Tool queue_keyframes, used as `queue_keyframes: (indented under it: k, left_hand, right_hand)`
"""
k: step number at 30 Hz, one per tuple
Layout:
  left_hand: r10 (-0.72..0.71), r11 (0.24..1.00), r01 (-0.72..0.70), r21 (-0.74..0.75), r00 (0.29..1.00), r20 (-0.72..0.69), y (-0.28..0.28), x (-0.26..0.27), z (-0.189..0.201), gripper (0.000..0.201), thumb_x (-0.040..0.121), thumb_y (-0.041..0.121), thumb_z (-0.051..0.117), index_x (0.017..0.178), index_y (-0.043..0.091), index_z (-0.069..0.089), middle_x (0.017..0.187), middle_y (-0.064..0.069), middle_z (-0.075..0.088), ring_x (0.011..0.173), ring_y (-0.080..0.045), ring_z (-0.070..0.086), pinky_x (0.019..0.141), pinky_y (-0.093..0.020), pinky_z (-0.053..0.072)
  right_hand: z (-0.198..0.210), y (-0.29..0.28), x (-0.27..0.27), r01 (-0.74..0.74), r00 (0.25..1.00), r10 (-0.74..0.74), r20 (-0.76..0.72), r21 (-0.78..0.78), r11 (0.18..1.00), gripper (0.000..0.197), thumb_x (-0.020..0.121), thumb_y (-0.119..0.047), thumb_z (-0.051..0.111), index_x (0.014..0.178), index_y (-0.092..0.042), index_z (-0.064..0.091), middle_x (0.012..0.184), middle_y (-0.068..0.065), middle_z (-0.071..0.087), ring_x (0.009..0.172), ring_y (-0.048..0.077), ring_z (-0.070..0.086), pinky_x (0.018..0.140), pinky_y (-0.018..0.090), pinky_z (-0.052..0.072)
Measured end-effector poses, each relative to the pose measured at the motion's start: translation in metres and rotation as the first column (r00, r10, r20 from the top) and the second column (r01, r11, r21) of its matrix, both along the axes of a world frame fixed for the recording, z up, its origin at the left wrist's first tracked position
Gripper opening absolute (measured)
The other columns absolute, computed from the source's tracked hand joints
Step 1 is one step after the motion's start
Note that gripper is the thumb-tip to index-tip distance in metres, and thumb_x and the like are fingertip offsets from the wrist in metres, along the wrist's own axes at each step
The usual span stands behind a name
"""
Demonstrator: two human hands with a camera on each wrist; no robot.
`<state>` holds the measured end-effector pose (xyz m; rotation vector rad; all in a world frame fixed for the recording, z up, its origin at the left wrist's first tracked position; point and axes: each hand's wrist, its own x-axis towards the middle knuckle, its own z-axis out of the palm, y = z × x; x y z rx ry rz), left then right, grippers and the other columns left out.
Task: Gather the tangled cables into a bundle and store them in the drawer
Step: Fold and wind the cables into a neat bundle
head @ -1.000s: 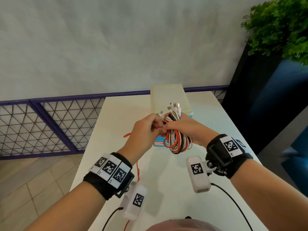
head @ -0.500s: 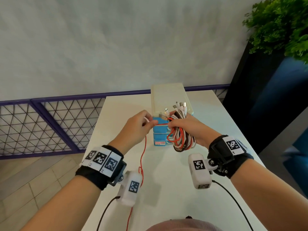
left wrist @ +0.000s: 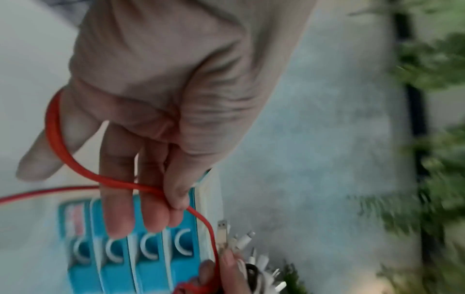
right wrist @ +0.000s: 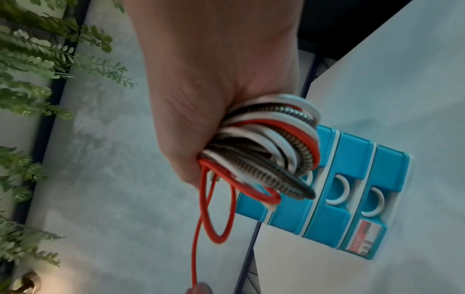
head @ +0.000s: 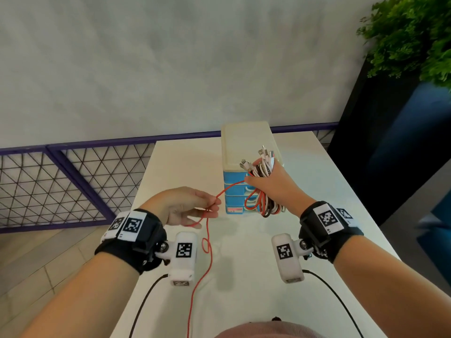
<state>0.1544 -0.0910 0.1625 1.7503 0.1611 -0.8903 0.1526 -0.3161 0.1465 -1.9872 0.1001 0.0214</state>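
Observation:
My right hand (head: 267, 182) grips a coiled bundle of white, red and dark cables (head: 264, 206) in front of the blue drawer unit (head: 235, 191); plug ends (head: 266, 153) stick up above the fist. In the right wrist view the cable bundle (right wrist: 271, 151) fills the fist of my right hand (right wrist: 214, 99). A loose red cable (head: 230, 187) runs from the bundle to my left hand (head: 195, 208), which pinches it between thumb and fingers; its tail hangs down over the table's near edge. In the left wrist view the red cable (left wrist: 75, 159) loops across the fingers (left wrist: 118, 199) of my left hand (left wrist: 156, 119).
The white table (head: 317, 191) carries the cream-topped drawer unit with several shut blue drawers (right wrist: 334, 189). A purple mesh fence (head: 61, 179) runs along the left, a grey wall behind, and a dark planter with green foliage (head: 415, 40) stands at the right.
My left hand has drawn away from the bundle toward me and to the left, pulling the red cable out taut. My right hand has lifted the bundle a little farther toward the drawer unit.

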Motion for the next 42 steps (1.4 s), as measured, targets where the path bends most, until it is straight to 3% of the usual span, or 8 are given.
queue_keyframes:
  k: [4, 8, 13, 21, 25, 29, 37, 42]
  left_hand:
    - [0.061, 0.943, -0.106, -0.316, 0.987, -0.149, -0.01, -0.014, -0.005, 0.013, 0.095, 0.01, 0.05, 0.091, 0.011, 0.063, 0.084, 0.0, 0.072, 0.09, -0.019, 0.072, 0.079, -0.042, 0.056]
    - [0.014, 0.922, -0.06, -0.383, 0.992, -0.122, -0.02, -0.024, -0.001, 0.012, 0.095, 0.007, 0.049, 0.087, 0.009, 0.059, 0.091, -0.006, 0.072, 0.093, -0.023, 0.072, 0.074, -0.031, 0.059]
    - [0.002, 0.967, 0.038, -0.253, 0.988, 0.156, -0.028, -0.034, 0.007, 0.005, 0.091, 0.013, 0.059, 0.088, 0.009, 0.058, 0.086, -0.004, 0.072, 0.086, -0.018, 0.073, 0.055, -0.017, 0.055]
    - [-0.011, 0.997, 0.043, -0.064, 0.901, 0.433, -0.046, -0.035, 0.012, 0.021, 0.081, 0.028, 0.072, 0.084, 0.008, 0.066, 0.066, -0.001, 0.068, 0.05, -0.011, 0.062, 0.041, -0.018, 0.041]
    - [-0.037, 0.999, 0.044, -0.006, 0.901, 0.433, -0.045, -0.033, 0.01, 0.028, 0.08, 0.027, 0.074, 0.091, 0.002, 0.067, 0.064, -0.002, 0.066, 0.046, -0.006, 0.055, 0.04, -0.016, 0.038]
    - [-0.075, 0.997, 0.079, 0.005, 0.918, 0.389, -0.043, -0.033, 0.005, 0.029, 0.082, 0.027, 0.072, 0.098, 0.003, 0.068, 0.074, -0.004, 0.068, 0.048, -0.006, 0.052, 0.048, -0.018, 0.039]
    - [0.105, 0.994, -0.081, -0.07, 0.871, 0.48, -0.024, -0.037, -0.011, 0.011, 0.084, 0.024, 0.07, 0.082, 0.013, 0.07, 0.072, 0.0, 0.064, 0.064, -0.007, 0.053, 0.047, -0.017, 0.038]
    - [0.187, 0.978, -0.206, -0.043, 0.755, 0.628, -0.019, -0.03, -0.017, 0.001, 0.082, 0.016, 0.072, 0.081, 0.016, 0.073, 0.08, 0.0, 0.07, 0.065, -0.004, 0.056, 0.05, -0.017, 0.048]
  right_hand:
    - [0.001, 0.01, -0.003, -0.013, 1.0, 0.011, 0.023, 0.115, 0.993, 0.04, 0.086, -0.029, 0.072, 0.115, -0.018, 0.048, 0.091, -0.004, 0.062, 0.074, 0.001, 0.062, 0.054, 0.007, 0.044]
    - [-0.001, 0.018, -0.006, -0.026, 0.999, 0.021, 0.037, 0.146, 0.989, 0.04, 0.086, -0.031, 0.072, 0.116, -0.019, 0.048, 0.094, -0.001, 0.062, 0.08, 0.008, 0.062, 0.066, 0.016, 0.047]
    - [0.001, 0.018, -0.008, -0.058, 0.998, 0.049, 0.04, 0.272, 0.961, 0.03, 0.089, -0.036, 0.067, 0.11, -0.021, 0.052, 0.086, -0.004, 0.062, 0.078, 0.007, 0.062, 0.074, 0.021, 0.048]
    - [-0.005, 0.032, -0.009, -0.094, 0.996, 0.086, 0.039, 0.326, 0.941, 0.033, 0.087, -0.047, 0.064, 0.102, -0.019, 0.056, 0.088, 0.001, 0.061, 0.086, 0.014, 0.062, 0.092, 0.036, 0.051]
    - [-0.005, 0.035, -0.012, -0.184, 0.98, 0.2, 0.003, 0.402, 0.897, 0.043, 0.077, -0.049, 0.073, 0.105, -0.021, 0.056, 0.087, 0.001, 0.062, 0.086, 0.015, 0.064, 0.088, 0.035, 0.053]
    - [-0.01, 0.035, -0.008, -0.167, 0.98, 0.193, -0.057, 0.306, 0.937, 0.055, 0.068, -0.03, 0.083, 0.116, -0.022, 0.055, 0.094, 0.001, 0.068, 0.09, 0.014, 0.068, 0.085, 0.032, 0.055]
    - [0.0, 0.01, -0.001, 0.232, 0.964, -0.263, 0.046, 0.347, 0.909, 0.014, 0.084, -0.004, 0.061, 0.086, -0.017, 0.055, 0.074, 0.002, 0.062, 0.059, 0.01, 0.063, 0.055, 0.024, 0.052]
    - [0.001, 0.007, 0.006, 0.328, 0.922, -0.38, 0.073, 0.375, 0.867, 0.027, 0.079, -0.009, 0.058, 0.105, -0.008, 0.051, 0.075, 0.001, 0.057, 0.058, 0.01, 0.061, 0.051, 0.021, 0.049]
